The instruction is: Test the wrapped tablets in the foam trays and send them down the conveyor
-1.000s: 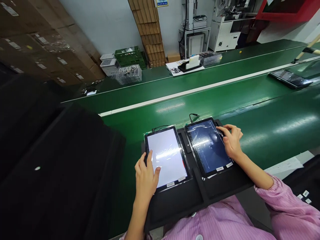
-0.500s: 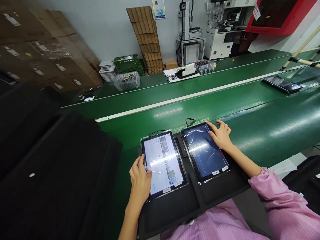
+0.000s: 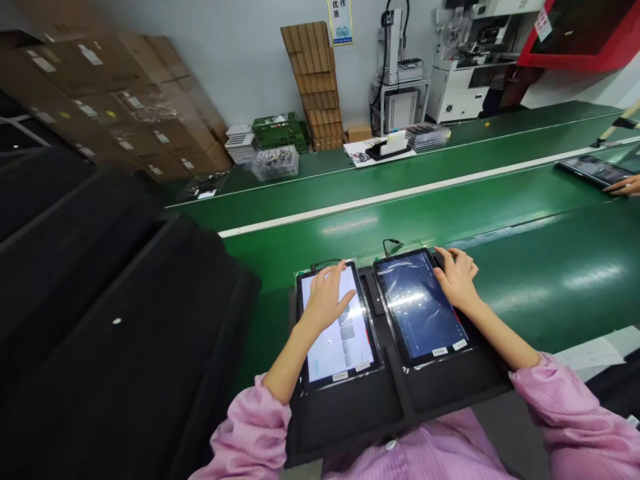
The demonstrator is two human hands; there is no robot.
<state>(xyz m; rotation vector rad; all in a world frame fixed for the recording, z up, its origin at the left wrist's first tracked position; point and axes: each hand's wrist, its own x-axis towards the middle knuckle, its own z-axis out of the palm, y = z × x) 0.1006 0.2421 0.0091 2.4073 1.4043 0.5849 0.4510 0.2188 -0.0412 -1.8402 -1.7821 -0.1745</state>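
Two tablets lie side by side in a black foam tray in front of me. The left tablet has a bright white screen with grey tiles, and my left hand lies over its upper part, fingers spread, a fingertip near the top edge. On the right tablet the screen is dark blue under wrinkled clear film. My right hand rests at its upper right edge with the fingers apart. A short black cable comes off the right tablet's top; another runs along the left one's top edge.
Black foam trays are stacked at the left. A green conveyor belt runs across behind the tablets. At the far right a co-worker's hand touches another tablet. Papers lie at the right, and cartons stand at the back left.
My left hand has moved from the left tablet's left edge up over its screen, whose content has shifted. My right hand stays by the right tablet. A co-worker's hand has appeared at the far tablet.
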